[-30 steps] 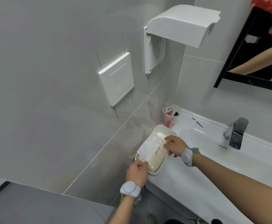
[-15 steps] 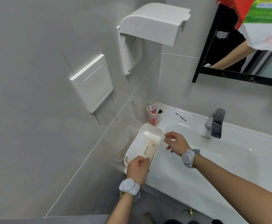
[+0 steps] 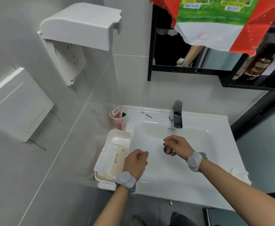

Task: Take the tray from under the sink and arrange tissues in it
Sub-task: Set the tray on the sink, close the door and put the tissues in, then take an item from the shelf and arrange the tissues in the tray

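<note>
While both hands hang loose and hold nothing, the left hand (image 3: 136,162) is beside the tray (image 3: 119,133) with the tissues (image 3: 113,158); the right hand (image 3: 176,146) is over the sink (image 3: 190,173).

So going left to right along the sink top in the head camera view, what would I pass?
Tray with tissue packs → left hand → drain → right hand. The cup and the tap stand farther back.
</note>
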### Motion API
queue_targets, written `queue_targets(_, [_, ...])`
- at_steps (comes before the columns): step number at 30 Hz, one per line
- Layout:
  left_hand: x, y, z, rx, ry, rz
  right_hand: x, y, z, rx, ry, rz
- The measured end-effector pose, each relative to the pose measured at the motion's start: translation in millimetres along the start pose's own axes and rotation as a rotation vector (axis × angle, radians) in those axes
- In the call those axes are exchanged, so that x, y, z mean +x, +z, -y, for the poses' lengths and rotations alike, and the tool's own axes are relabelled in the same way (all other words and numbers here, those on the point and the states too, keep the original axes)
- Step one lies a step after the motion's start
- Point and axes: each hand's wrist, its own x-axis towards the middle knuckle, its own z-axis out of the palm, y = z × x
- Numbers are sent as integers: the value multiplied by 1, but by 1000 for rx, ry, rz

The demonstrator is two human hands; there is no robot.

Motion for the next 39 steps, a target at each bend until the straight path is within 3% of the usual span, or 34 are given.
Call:
queue_targets(13, [35,72,-112,32,184,77,-31,-152,34,59,-113,-95])
queue_targets(24, [37,119,-249,-5,476,-1,-50,-296,121,23,-436,-238])
queue_targets(39, [14,143,-368,69,799,-37,-101,-399,240,217,-843,-497])
